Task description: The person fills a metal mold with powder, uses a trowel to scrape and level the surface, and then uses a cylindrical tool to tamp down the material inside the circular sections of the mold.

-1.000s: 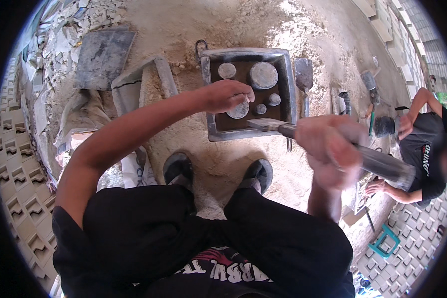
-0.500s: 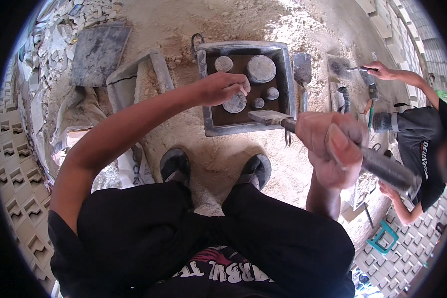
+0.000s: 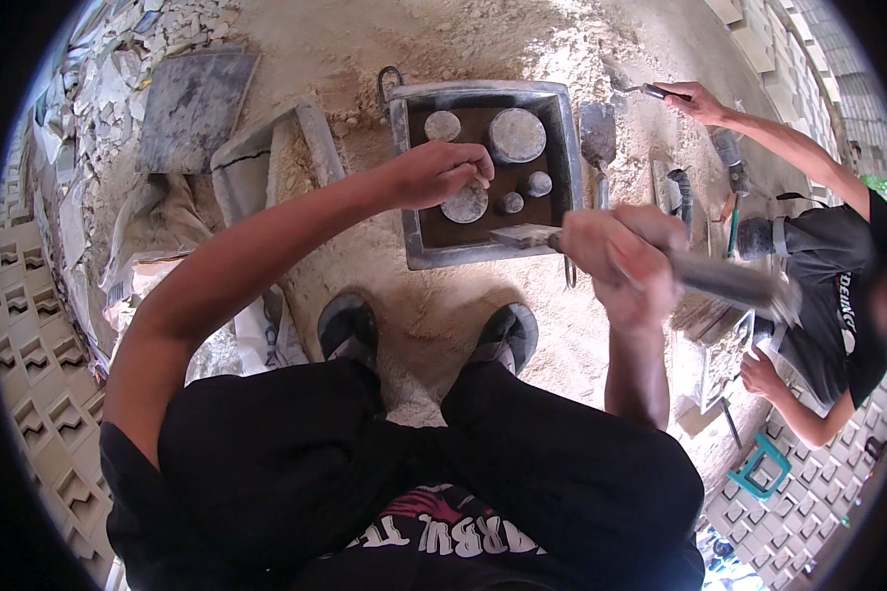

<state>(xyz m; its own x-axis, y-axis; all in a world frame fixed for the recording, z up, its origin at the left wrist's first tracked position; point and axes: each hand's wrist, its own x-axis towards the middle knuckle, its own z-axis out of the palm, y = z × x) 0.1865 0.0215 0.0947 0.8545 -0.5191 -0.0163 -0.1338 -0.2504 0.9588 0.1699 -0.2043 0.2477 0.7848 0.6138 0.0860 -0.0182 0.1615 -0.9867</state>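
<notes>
A grey rectangular box mould (image 3: 401,187) lies on the sandy ground in front of me, with several round grey discs and plugs in it. My left hand (image 3: 447,175) reaches over it, fingers pinched at the top of the left-hand grey disc (image 3: 466,204); whether something small is between them is hidden. A large disc (image 3: 517,136) and a smaller one (image 3: 443,126) stand farther back. Wrapped round a trowel (image 3: 729,279), my right hand (image 3: 626,261) is blurred by motion. The trowel's flat blade is over the box's near right edge.
Right of the box lies a flat shovel-like tool (image 3: 597,135). A co-worker's hand (image 3: 696,101) holds a small trowel at far right. A broken grey frame (image 3: 266,167), a dark slab (image 3: 197,110) and rubble are at left; a teal stool (image 3: 762,467) is at lower right.
My right hand and the trowel have shifted slightly left, the handle end dropping away. My left hand is nearly still. The co-worker's tool hand has moved up and left.
</notes>
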